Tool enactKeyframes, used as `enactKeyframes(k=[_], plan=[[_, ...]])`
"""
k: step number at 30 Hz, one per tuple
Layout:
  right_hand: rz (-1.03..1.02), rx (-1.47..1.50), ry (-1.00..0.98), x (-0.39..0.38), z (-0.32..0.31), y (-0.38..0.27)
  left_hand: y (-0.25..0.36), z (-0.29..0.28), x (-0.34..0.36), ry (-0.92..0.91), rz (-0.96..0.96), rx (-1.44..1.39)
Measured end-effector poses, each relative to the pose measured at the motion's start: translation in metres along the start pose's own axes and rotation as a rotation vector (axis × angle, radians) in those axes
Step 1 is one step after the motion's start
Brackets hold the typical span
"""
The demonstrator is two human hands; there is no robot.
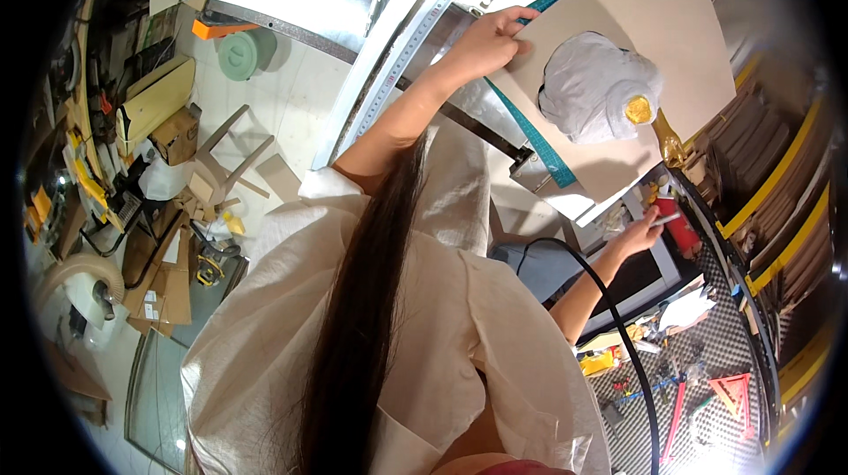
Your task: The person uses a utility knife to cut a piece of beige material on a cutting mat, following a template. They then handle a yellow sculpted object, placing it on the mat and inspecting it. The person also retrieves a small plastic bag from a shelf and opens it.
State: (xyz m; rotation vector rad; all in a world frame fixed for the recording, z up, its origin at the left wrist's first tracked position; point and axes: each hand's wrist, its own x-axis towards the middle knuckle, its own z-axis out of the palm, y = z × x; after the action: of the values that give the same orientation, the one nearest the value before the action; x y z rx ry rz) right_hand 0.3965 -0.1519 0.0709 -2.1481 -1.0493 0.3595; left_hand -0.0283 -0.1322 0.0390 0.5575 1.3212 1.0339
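Observation:
My left hand (491, 41) reaches to the near-left edge of a large beige board (680, 7), its fingers curled at that edge. Beneath the board, a teal mat with ruled markings (530, 132) peeks out. On the board rests a grey cloth-covered bundle (579, 86) with a round gold patch on top; a shiny gold piece (669, 141) juts out beside it. Lower right, my right hand (638, 235) is closed around a slim, pale, pen-like tool (662, 220), held apart from the board. Its exact kind is too small to tell.
A metal work table with a measuring scale (402, 64) runs along the left. Brown sheets (760, 166) stand in a yellow-edged rack at right. A black cable (623, 325) hangs beside my right arm. Tools lie on a checkered surface (645, 413). A chair frame (231, 153) stands left.

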Motion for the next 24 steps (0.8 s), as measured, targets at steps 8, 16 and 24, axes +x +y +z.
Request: enactKeyframes(k=[8,16,24], plan=[[-0.318,-0.009,-0.195,0.015,0.008,-0.066,0.004,0.014,-0.015,0.202,0.357,0.416],[-0.294,0.118,-0.289,-0.03,0.015,-0.143,0.005,0.018,-0.033,0.294,0.52,0.765],[0.078,0.18,-0.666,-0.095,0.071,-0.142,0.026,0.043,-0.055,-0.128,0.498,0.545]])
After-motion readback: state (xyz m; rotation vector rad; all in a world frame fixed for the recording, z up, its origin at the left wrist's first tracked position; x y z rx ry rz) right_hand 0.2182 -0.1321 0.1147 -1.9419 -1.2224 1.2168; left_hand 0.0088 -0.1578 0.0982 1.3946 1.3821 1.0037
